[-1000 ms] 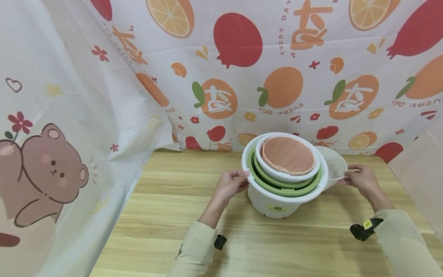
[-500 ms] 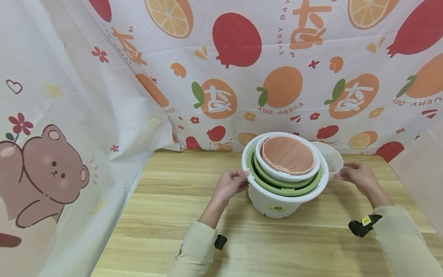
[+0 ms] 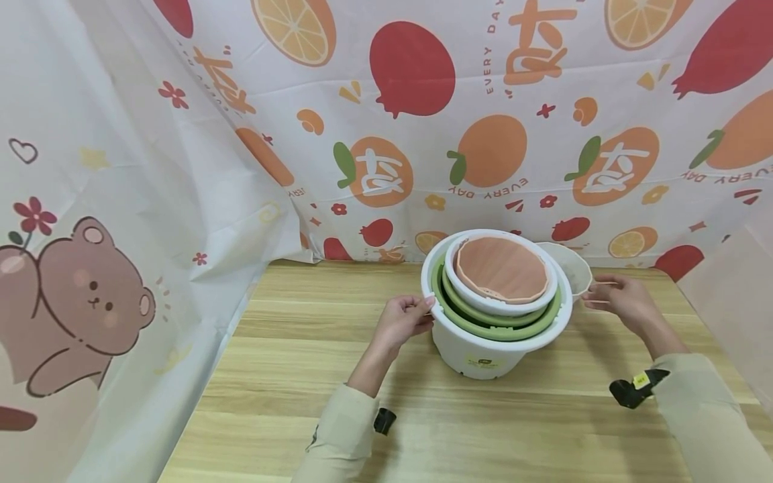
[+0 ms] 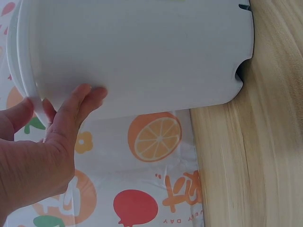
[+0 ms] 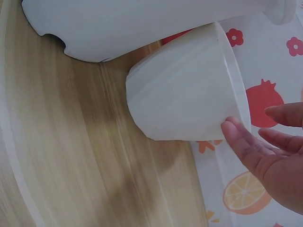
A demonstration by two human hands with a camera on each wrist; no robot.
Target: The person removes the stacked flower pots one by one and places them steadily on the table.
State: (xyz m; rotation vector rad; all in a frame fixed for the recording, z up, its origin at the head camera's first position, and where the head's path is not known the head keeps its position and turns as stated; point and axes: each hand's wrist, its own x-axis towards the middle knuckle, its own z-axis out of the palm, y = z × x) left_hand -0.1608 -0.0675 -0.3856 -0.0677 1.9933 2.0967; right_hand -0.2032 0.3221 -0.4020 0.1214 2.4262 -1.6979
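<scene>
A large white flowerpot [image 3: 483,355] stands upright on the table, holding nested pots: green pots [image 3: 504,333], a smaller white pot [image 3: 531,310] and a terracotta-coloured pot [image 3: 502,268] innermost. My left hand [image 3: 400,325] pinches the large pot's rim at its left, thumb on the rim and fingers below. Behind the stack on the right, a small cream faceted pot [image 5: 182,90] stands on the table, partly hidden in the head view. My right hand [image 3: 622,303] is at that pot's rim; its fingers are parted, and one fingertip touches or nearly touches the outside.
The wooden table [image 3: 314,376] reaches back to a fruit-print cloth [image 3: 417,168] hanging close behind the pots. A bear-print cloth [image 3: 181,161] hangs along the left side. Another pale cloth [image 3: 737,308] borders the right edge.
The right hand has moved the small cream pot leftward and back, closer behind the stack, and its fingers have loosened from the rim. The left hand has stayed on the large pot.
</scene>
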